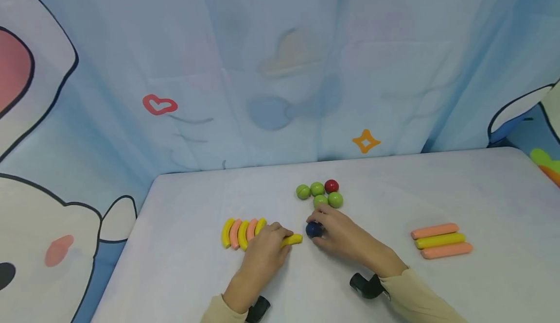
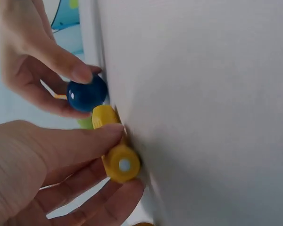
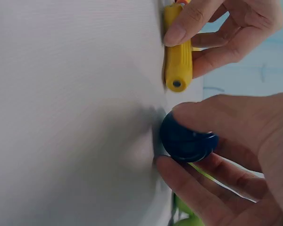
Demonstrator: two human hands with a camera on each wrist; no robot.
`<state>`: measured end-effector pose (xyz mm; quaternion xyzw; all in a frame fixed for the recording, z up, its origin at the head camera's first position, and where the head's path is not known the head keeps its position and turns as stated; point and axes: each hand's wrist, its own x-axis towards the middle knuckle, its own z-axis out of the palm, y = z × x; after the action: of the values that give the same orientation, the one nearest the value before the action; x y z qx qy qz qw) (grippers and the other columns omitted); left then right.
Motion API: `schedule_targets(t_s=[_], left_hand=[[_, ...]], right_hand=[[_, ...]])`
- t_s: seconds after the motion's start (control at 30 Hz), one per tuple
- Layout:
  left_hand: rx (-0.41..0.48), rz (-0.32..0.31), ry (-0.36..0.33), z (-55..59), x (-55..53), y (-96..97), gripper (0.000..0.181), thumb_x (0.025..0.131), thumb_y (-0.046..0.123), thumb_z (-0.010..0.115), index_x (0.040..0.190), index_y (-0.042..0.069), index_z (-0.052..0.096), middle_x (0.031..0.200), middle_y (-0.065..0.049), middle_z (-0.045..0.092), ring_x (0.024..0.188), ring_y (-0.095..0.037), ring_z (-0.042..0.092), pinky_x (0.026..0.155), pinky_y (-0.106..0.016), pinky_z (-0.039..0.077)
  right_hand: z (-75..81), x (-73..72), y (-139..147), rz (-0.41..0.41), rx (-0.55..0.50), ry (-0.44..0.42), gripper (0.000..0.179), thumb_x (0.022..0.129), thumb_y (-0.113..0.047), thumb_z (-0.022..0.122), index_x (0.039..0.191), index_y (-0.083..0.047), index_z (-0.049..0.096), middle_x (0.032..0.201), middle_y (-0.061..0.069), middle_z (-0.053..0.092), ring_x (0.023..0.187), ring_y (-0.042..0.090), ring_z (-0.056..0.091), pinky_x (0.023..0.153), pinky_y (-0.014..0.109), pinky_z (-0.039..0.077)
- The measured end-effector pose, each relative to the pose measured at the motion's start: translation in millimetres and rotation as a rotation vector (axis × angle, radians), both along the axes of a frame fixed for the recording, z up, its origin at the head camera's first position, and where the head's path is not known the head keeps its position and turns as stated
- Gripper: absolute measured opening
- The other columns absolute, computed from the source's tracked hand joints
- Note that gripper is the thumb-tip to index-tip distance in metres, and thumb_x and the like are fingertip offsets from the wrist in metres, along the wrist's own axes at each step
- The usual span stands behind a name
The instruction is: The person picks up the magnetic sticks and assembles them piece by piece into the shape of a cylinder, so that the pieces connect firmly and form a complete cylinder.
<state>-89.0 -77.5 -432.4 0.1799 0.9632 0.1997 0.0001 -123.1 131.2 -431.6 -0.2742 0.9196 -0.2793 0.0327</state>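
My left hand pinches a yellow stick-shaped piece between thumb and fingers, low over the white tabletop. The left wrist view shows a round pale dot on the near end of this yellow piece. Just to its right, my right hand grips a glossy dark blue ball, thumb on one side and fingers on the other. In the right wrist view, the blue ball is close to the table surface, a short gap from the yellow piece's ribbed end.
Left of my left hand lies a row of alternating yellow and pink curved pieces. Beyond my right hand sit several green balls and a red ball. At right, two pink sticks flank a yellow stick. A printed curtain hangs behind.
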Motion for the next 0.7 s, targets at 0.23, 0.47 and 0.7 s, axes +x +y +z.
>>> schedule_targets(t_s=[0.23,0.47,0.7], left_hand=[[-0.055,0.0,0.033,-0.9,0.7,9.2,0.021,0.083,0.01,0.09,0.103,0.01,0.083,0.09,0.002,0.071,0.084,-0.014,0.066,0.074,-0.025,0.058],[-0.006,-0.027,0.032,-2.6,2.4,13.8,0.018,0.085,0.007,0.087,0.102,0.007,0.08,0.095,-0.002,0.07,0.089,-0.015,0.067,0.077,-0.027,0.059],[0.015,-0.051,0.019,-3.0,0.7,17.5,0.018,0.086,0.009,0.087,0.103,0.008,0.079,0.096,-0.001,0.07,0.086,-0.011,0.064,0.078,-0.024,0.057]], right_hand=[[-0.1,13.4,22.2,-0.006,-0.027,-0.031,0.036,0.08,0.0,0.088,0.111,-0.004,0.071,0.109,0.004,0.065,0.095,0.019,0.067,0.086,0.039,0.061],[-4.4,16.9,27.9,0.046,-0.099,-0.033,0.027,0.087,-0.006,0.085,0.111,-0.007,0.071,0.109,0.001,0.066,0.091,0.011,0.065,0.082,0.032,0.06],[-3.4,19.9,26.1,0.028,-0.09,-0.048,0.028,0.085,-0.01,0.087,0.109,-0.01,0.073,0.107,-0.002,0.067,0.09,0.01,0.062,0.081,0.031,0.059]])
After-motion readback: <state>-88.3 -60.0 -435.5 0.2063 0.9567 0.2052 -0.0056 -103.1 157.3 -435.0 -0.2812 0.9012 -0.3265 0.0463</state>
